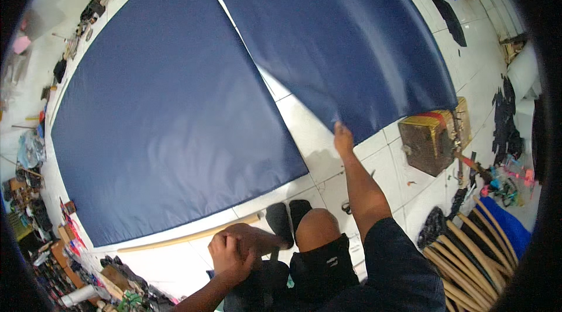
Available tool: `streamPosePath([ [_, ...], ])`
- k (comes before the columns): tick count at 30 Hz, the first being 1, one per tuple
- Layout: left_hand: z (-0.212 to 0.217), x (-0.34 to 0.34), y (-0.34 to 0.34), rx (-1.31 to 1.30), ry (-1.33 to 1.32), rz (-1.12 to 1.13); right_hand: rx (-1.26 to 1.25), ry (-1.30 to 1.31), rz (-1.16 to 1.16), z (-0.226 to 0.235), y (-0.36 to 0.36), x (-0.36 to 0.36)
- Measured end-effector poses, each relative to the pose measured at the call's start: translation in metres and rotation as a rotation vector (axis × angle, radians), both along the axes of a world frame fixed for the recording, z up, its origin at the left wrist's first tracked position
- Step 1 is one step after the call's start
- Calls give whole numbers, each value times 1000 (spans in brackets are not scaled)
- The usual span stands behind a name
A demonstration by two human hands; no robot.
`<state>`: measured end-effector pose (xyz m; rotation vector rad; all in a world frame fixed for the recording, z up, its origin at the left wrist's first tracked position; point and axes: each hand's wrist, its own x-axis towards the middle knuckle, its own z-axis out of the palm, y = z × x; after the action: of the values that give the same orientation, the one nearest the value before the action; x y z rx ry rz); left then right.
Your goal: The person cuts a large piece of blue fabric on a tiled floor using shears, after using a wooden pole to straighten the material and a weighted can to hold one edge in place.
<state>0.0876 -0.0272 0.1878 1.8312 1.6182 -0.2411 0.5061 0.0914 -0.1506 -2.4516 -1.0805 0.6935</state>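
Two large pieces of smooth dark blue fabric are spread over the white tiled floor. The left fabric piece (pixel 175 107) lies nearly flat, with its straight edge toward the gap. My right hand (pixel 344 138) is closed on the near inner corner of the right fabric piece (pixel 333 37), drawing that edge away so a wedge of white tile shows between the two. My left hand (pixel 232 258) rests over my left knee with its fingers bent loosely and apart, holding nothing. A long pale wooden stick (pixel 187 235) lies along the near edge of the left piece.
A brown and yellow box (pixel 430 145) stands by the right piece's near corner. Several curved light-brown poles (pixel 468 259) lie at the lower right beside a blue sheet (pixel 506 224). Small black scissors-like handles (pixel 346 208) sit near my right arm. Clutter (pixel 41 242) lines the left side.
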Motion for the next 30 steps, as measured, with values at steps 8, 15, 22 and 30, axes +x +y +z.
streamPosePath([
  [8, 54, 57, -32, -352, 65, 28, 105, 522, -630, 263, 81, 92],
  [15, 123, 197, 149, 10, -412, 342, 432, 469, -390, 469, 124, 87],
  [22, 294, 337, 345, -138, -638, 390, 125, 298, 696, 602, 79, 64],
  [30, 322, 292, 324, -132, -390, 100, -93, 948, 115, 663, 268, 36],
])
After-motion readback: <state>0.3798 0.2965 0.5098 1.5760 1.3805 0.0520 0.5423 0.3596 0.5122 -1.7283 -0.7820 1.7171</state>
